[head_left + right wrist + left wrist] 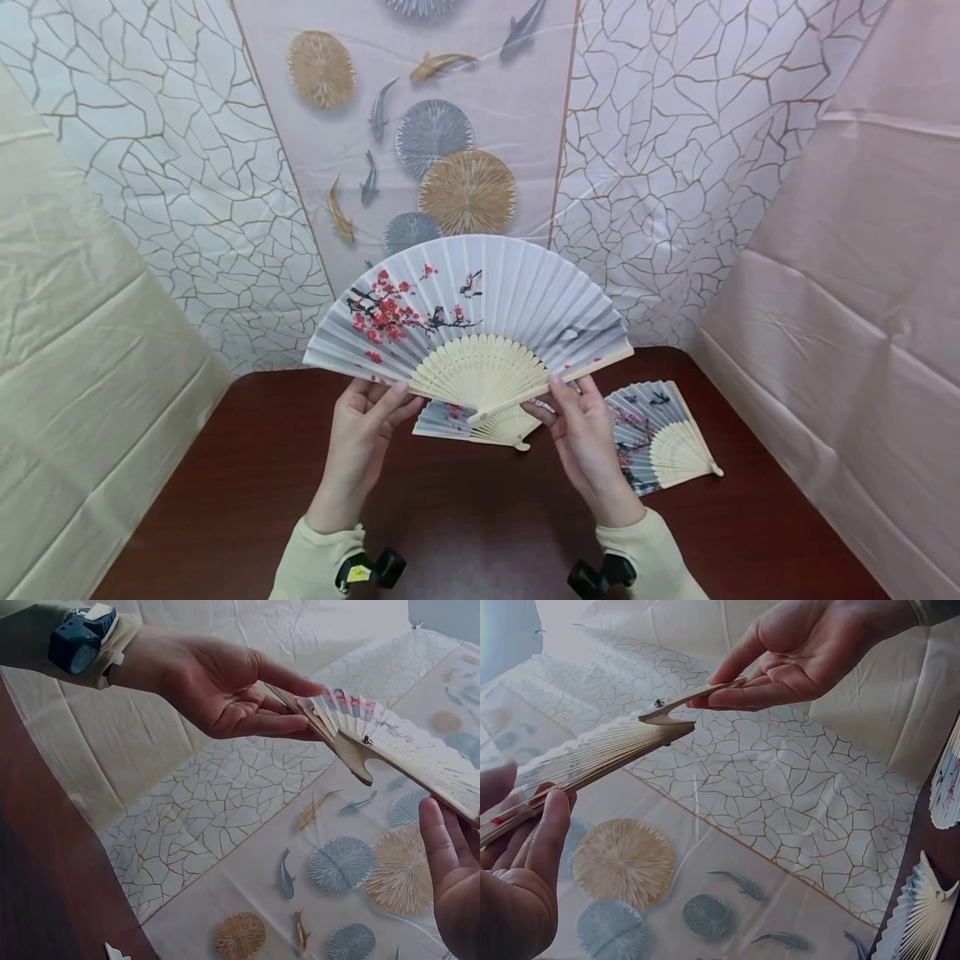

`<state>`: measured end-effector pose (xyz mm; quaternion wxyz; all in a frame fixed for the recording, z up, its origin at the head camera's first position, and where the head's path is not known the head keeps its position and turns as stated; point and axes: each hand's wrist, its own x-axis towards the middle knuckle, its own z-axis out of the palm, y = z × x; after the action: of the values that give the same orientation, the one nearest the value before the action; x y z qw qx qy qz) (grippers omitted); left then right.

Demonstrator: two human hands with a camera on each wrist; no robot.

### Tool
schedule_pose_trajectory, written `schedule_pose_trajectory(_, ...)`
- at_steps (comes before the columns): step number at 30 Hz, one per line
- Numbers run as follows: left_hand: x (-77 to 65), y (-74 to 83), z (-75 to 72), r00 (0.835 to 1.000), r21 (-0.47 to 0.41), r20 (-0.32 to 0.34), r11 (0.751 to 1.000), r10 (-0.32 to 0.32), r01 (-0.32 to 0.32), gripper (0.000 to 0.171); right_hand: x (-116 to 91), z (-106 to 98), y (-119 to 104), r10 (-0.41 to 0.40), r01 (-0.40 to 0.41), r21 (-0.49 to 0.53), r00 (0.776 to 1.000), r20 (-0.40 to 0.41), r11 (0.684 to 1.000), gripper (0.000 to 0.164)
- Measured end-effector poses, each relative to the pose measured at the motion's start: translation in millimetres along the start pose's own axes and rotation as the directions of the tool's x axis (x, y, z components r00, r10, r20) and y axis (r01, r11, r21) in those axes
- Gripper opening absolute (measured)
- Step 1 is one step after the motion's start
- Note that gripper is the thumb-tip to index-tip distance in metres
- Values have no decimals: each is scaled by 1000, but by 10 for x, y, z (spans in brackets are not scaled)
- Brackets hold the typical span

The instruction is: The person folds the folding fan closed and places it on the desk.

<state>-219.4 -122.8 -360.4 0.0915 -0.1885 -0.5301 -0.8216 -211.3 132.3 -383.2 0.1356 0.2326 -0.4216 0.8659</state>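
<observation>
A white folding fan (480,292) with red blossoms, dark branches and birds is spread wide and held up over the table. My left hand (371,437) pinches its left outer rib between thumb and fingers. On the other side my right hand (581,437) pinches the right outer rib the same way. The pivot end of the pale slats points down and toward me, between the hands. In the left wrist view the fan (615,754) appears nearly edge-on, with a hand at each end rib.
Behind the held fan, a second open fan (506,427) lies on the dark red table (480,517), partly covered. To the right lies a third open fan (660,437). Patterned cloth (660,167) hangs at the back, and plain cloth panels stand at both sides.
</observation>
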Motion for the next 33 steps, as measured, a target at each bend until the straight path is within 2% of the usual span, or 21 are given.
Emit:
schedule_pose_trajectory(7,4,-19,18,999,23,-52,1000,7,-6,34,-25,30,12,31,-30,23,999,-18,999,17)
schedule_pose_trajectory(13,2,-29,29,997,4,-76,1000,4,-4,36,-42,53,36,40,-39,22,999,-18,999,21)
schedule_pose_trajectory(19,1,-54,27,997,-16,-79,1000,3,-4,36,-33,63,39,60,-60,-27,998,-22,998,32)
schedule_pose_trajectory(23,8,-67,28,997,-10,-74,1000,1,-2,36,-29,65,35,86,-87,-51,996,-37,995,27)
schedule_pose_trajectory(29,19,-77,33,998,10,-56,1000,-2,3,38,-27,44,38,79,-81,-78,996,-36,994,21)
schedule_pose_trajectory(33,26,-76,38,999,21,-45,1000,-8,9,38,-28,28,49,80,-87,-102,994,-69,991,20)
